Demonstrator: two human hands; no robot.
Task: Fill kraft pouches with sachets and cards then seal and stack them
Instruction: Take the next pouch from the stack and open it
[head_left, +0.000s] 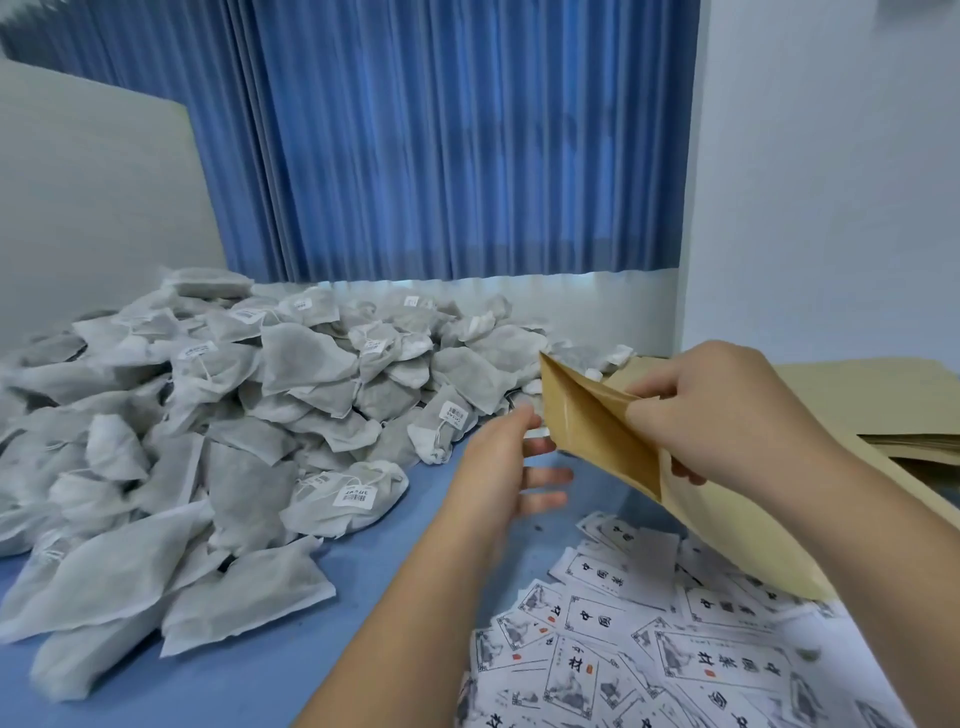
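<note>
Smooth tan kraft pouch (597, 441) held tilted right of centre, mouth toward 11 o'clock, lip pinched by right hand (727, 415), left hand (493, 473) spread loosely beside the mouth — contact unclear, fibrous white sachets (234, 405) heaped at 9 o'clock, printed rectangular cards (649, 649) scattered at 5 o'clock.

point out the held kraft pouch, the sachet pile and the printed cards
held kraft pouch (597, 431), head view, its darker face near the mouth
sachet pile (306, 358), head view, one sachet mid-pile
printed cards (592, 618), head view, one card's face

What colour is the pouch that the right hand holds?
The pouch is kraft brown; seen best in head view.
</note>
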